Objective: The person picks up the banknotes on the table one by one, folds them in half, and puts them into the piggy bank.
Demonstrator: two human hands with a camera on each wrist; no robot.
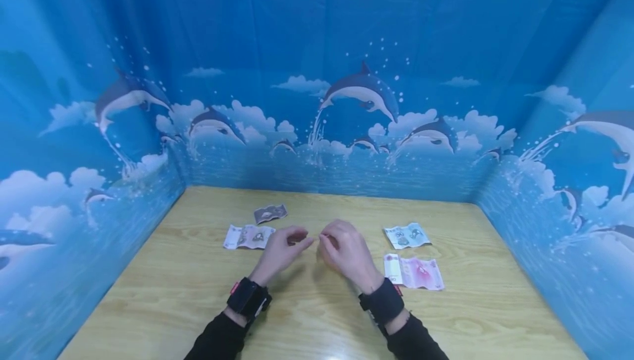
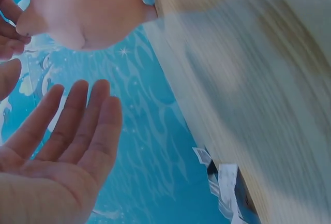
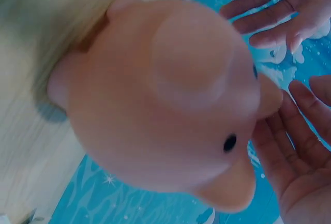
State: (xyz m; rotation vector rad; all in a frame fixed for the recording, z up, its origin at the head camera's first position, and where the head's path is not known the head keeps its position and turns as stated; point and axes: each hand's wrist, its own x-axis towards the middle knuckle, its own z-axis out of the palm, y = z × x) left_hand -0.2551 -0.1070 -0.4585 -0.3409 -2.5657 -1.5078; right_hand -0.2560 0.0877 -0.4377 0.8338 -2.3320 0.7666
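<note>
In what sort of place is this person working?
Probably a staged recording booth rather than an ordinary room: blue dolphin-printed sheets line the back and both sides of the wood-grain table, and two black wrist-strapped devices are in view.

The worktop (image 1: 485, 316) offers bare wood along its left and right edges and into both back corners. Near the middle, the left hand (image 1: 284, 250) and right hand (image 1: 346, 250) leave only a slim gap between their fingertips. In the right wrist view, a bulky pig (image 3: 160, 100) blocks passage beside the right hand. Crumpled notes are low obstacles: purple (image 1: 249, 236) and brown (image 1: 270, 214) toward the left edge, green (image 1: 406, 235) and pink (image 1: 414, 272) toward the right. Between these pairs, bare wood reaches the back edge, where the curtain (image 1: 317, 7) rises.
</note>
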